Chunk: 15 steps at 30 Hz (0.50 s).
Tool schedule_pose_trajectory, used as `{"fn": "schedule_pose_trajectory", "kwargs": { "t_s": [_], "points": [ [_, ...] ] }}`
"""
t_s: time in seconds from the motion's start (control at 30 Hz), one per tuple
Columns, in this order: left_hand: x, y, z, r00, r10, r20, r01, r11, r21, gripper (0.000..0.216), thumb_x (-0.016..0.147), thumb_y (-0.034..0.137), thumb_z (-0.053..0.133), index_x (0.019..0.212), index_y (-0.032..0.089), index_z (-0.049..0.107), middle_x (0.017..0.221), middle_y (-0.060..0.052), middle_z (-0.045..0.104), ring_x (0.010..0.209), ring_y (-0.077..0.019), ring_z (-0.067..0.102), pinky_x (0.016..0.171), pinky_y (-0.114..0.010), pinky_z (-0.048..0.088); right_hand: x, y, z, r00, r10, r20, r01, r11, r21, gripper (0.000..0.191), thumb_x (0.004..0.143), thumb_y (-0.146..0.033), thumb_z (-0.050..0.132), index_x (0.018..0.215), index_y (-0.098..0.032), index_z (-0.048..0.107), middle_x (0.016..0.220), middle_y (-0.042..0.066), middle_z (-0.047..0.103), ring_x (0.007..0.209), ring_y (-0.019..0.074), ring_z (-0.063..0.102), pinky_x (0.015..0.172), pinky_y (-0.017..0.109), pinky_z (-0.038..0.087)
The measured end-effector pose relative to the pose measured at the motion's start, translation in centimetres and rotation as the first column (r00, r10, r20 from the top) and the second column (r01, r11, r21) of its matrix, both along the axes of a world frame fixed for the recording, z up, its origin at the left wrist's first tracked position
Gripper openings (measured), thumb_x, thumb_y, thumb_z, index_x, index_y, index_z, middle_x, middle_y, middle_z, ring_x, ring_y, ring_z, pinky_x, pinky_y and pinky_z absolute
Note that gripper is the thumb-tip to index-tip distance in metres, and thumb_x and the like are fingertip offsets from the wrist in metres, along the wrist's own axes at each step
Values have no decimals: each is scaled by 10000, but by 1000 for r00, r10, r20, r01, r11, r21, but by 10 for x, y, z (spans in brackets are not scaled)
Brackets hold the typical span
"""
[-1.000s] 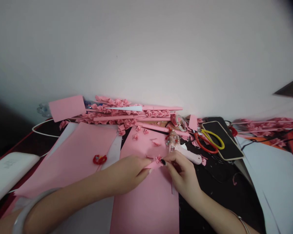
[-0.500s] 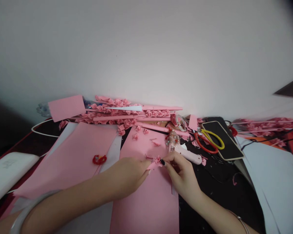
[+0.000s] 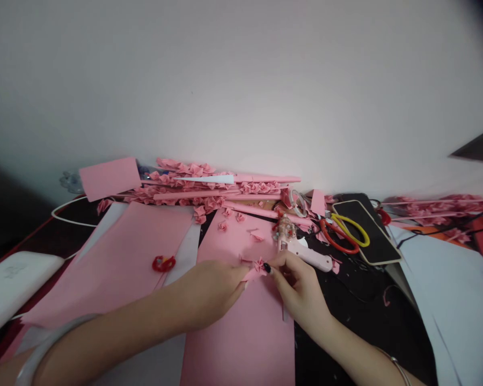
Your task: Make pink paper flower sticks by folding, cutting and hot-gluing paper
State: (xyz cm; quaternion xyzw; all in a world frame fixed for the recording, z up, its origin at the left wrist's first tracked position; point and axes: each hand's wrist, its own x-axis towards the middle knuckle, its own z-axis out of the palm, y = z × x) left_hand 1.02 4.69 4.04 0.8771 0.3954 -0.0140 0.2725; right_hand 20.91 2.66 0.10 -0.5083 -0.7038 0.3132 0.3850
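My left hand (image 3: 209, 292) and my right hand (image 3: 300, 287) meet over a large pink paper sheet (image 3: 241, 332). Between their fingertips is a small folded pink paper flower (image 3: 260, 265) on a thin pink paper roll. The left fingers pinch the roll from the left. The right thumb and forefinger pinch the flower from the right. Both hands are closed on it.
A pink glue gun (image 3: 306, 251) lies just behind my right hand. A pile of pink paper flowers and rolled sticks (image 3: 209, 190) lines the wall. Red and yellow scissors (image 3: 346, 233) rest by a phone (image 3: 366, 230). A red clip (image 3: 164, 262) sits on another pink sheet (image 3: 116, 262).
Both hands have shifted very slightly away from me with the flower; otherwise nothing has visibly moved.
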Motion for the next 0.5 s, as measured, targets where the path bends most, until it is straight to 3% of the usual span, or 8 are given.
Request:
{"fn": "schedule_pose_trajectory", "kwargs": {
  "t_s": [0.13,0.27,0.37,0.5],
  "points": [
    [-2,1,0,994,63,90,-56,995,-80,251,901,269,326,953,197,561,804,-42,631,708,-197,584,576,-270,355,2,1,1,1000,-7,2,7,1000,31,106,866,-184,504,815,-198,596,734,22,581,652,158,540,564,269,414],
    [-3,6,-1,963,129,239,-65,964,-257,246,910,314,333,741,194,467,659,18,489,590,-134,463,553,-252,314,7,3,6,1000,0,-21,2,992,123,131,891,-202,479,905,-218,608,797,33,611,718,172,564,607,282,431],
    [-5,12,-2,923,225,311,-58,883,-467,270,903,365,364,688,201,367,594,44,366,511,-101,340,493,-239,265,11,5,8,999,-42,-35,48,978,203,159,908,-200,446,955,-222,597,842,44,611,774,183,570,664,303,436],
    [-9,18,-3,875,310,372,17,748,-664,247,907,369,356,720,207,351,572,56,347,485,-88,275,462,-231,227,17,7,8,996,-80,-50,90,964,249,185,906,-187,445,1024,-236,579,890,51,591,808,188,569,691,315,448]
  ]
}}
